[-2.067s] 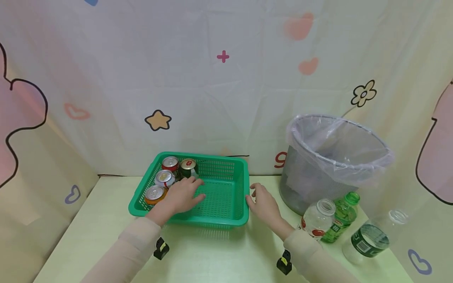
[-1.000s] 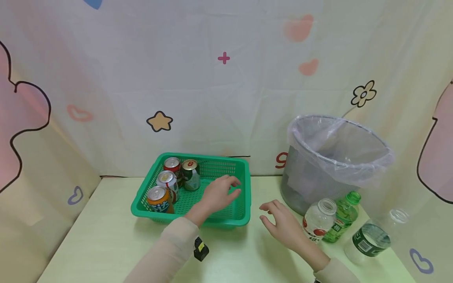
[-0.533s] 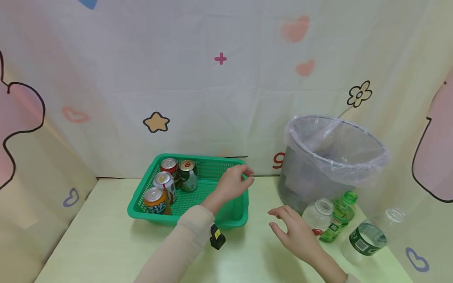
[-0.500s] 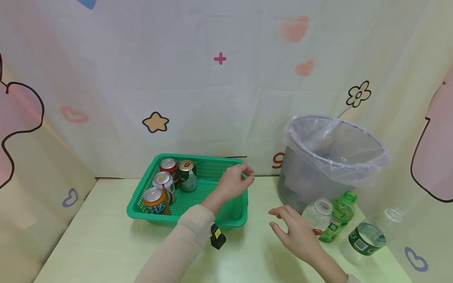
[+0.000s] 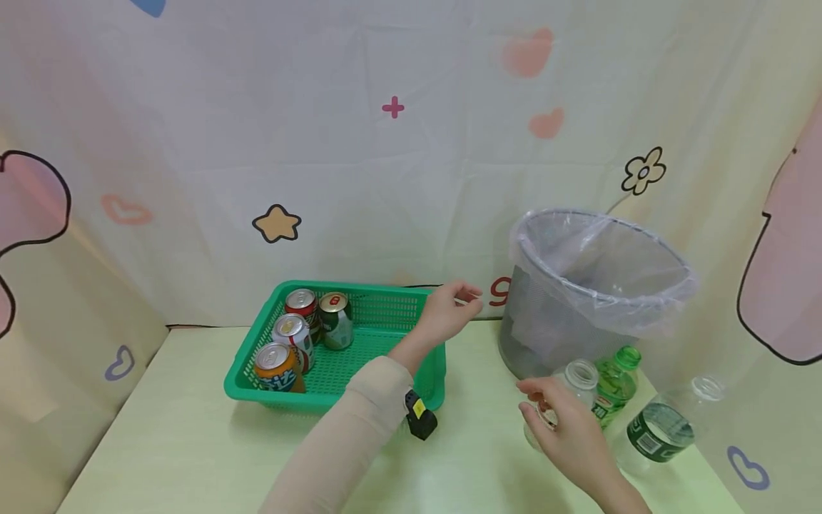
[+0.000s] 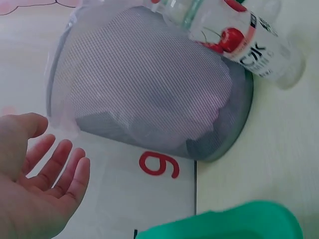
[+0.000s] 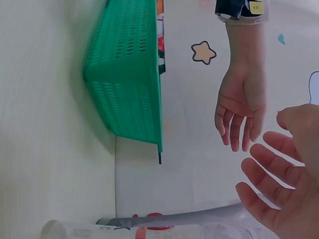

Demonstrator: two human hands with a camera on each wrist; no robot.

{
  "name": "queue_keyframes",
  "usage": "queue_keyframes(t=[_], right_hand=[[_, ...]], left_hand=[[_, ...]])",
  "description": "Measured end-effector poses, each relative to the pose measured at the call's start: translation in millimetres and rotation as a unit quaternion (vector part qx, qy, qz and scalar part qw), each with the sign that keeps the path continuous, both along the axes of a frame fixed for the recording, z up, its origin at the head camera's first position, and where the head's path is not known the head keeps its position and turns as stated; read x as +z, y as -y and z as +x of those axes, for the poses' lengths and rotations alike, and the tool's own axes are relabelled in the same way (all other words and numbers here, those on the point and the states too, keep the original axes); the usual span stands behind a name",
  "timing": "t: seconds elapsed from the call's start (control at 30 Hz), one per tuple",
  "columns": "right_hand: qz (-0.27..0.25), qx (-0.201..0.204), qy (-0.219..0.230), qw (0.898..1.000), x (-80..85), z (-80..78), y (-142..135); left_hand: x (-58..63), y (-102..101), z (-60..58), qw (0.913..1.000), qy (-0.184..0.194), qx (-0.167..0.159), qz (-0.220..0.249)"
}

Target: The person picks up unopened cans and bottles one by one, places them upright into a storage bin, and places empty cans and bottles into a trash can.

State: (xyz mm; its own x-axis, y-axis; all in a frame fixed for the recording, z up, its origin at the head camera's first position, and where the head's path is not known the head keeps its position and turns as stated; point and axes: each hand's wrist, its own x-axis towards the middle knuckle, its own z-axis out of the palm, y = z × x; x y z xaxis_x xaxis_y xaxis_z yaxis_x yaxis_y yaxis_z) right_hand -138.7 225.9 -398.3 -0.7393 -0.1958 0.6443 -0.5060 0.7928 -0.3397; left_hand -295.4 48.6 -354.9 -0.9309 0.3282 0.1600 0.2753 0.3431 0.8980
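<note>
My left hand [image 5: 447, 314] hovers over the right rim of the green plastic basket [image 5: 385, 360], its fingers loosely bent with nothing in them. Four is not counted here, but several drink cans stand at the basket's left: an orange can [image 5: 276, 368], a white can [image 5: 295, 341], a red can [image 5: 300, 305] and a dark green can [image 5: 337, 325]. Farther right, my right hand [image 5: 571, 435] is also bare, in front of a clear bottle with cherries on its label [image 6: 232, 40]. From the head it partly hides that bottle; the right wrist view shows the relaxed fingers [image 7: 266, 164] apart from it.
A grey mesh bin [image 5: 536, 332] with a clear plastic liner stands at the back right. Beside it are a green bottle [image 5: 616, 385] and a clear bottle with a dark green label [image 5: 661, 432]. A patterned curtain [image 5: 353, 178] hangs behind the table [image 5: 173, 442].
My left hand has risen from beside the cans and moved right, past the basket's rim. My right hand has left the basket's right side and moved right towards the cherry-label bottle.
</note>
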Motion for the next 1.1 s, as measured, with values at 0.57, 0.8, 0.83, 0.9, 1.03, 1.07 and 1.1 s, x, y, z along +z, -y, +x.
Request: queue_keyframes(t=[0.57, 0.8, 0.83, 0.9, 1.03, 1.07, 1.1], right_hand=[[-0.02, -0.046, -0.027, 0.998, 3.6, 18.1, -27.9], [-0.036, -0.072, -0.03, 0.996, 3.2, 22.4, -30.3], [-0.037, -0.074, -0.031, 0.996, 3.0, 22.9, -30.8], [-0.038, -0.079, -0.033, 0.996, 2.0, 23.9, -31.9], [-0.041, -0.084, -0.037, 0.995, -2.0, 25.9, -34.4], [-0.042, -0.084, -0.039, 0.995, -3.2, 26.3, -35.0], [-0.044, -0.083, -0.041, 0.995, -4.4, 26.5, -35.7]], left_hand=[[35.1, -50.2, -17.0, 0.9732, 0.133, 0.057, 0.179], [41.2, -64.2, -24.4, 0.9514, 0.173, 0.074, 0.244], [42.0, -66.2, -25.1, 0.9474, 0.18, 0.074, 0.254], [43.6, -69.8, -25.8, 0.9402, 0.19, 0.078, 0.272], [47.1, -76.8, -25.5, 0.9306, 0.21, 0.087, 0.287], [47.7, -78.6, -25.1, 0.9314, 0.213, 0.089, 0.281], [48.4, -80.5, -24.8, 0.9314, 0.216, 0.089, 0.279]])
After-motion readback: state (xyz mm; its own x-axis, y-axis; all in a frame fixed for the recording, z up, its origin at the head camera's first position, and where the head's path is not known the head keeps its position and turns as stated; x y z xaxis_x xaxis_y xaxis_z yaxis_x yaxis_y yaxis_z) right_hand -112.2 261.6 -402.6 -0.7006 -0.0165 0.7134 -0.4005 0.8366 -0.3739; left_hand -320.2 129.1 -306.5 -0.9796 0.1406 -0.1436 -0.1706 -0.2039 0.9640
